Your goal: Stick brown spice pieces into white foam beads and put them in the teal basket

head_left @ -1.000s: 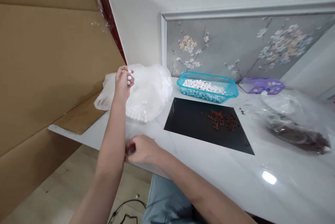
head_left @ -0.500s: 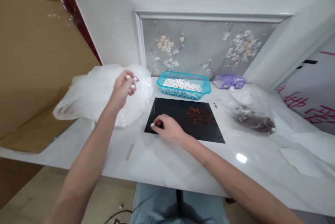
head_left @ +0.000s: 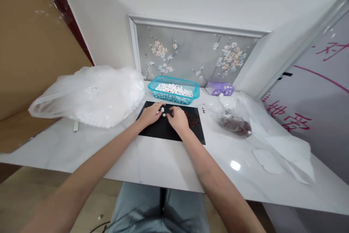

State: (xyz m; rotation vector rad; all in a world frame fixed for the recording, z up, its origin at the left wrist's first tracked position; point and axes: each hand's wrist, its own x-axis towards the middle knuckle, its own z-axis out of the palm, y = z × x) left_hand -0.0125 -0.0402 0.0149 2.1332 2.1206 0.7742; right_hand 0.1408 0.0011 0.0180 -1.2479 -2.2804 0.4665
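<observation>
Beads [head_left: 163,112] between both hands [head_left: 149,113]

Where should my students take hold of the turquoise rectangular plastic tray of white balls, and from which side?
Probably by the two short ends of the turquoise rectangular plastic tray, coming from left and right. It sits flat with a raised rim and is loaded with white balls, so gripping both ends should keep it level; the black sheet lies along its front.

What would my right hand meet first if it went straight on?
Your right hand would probably meet the near wall of the teal basket first, though the white beads lie close beside that line.
</observation>
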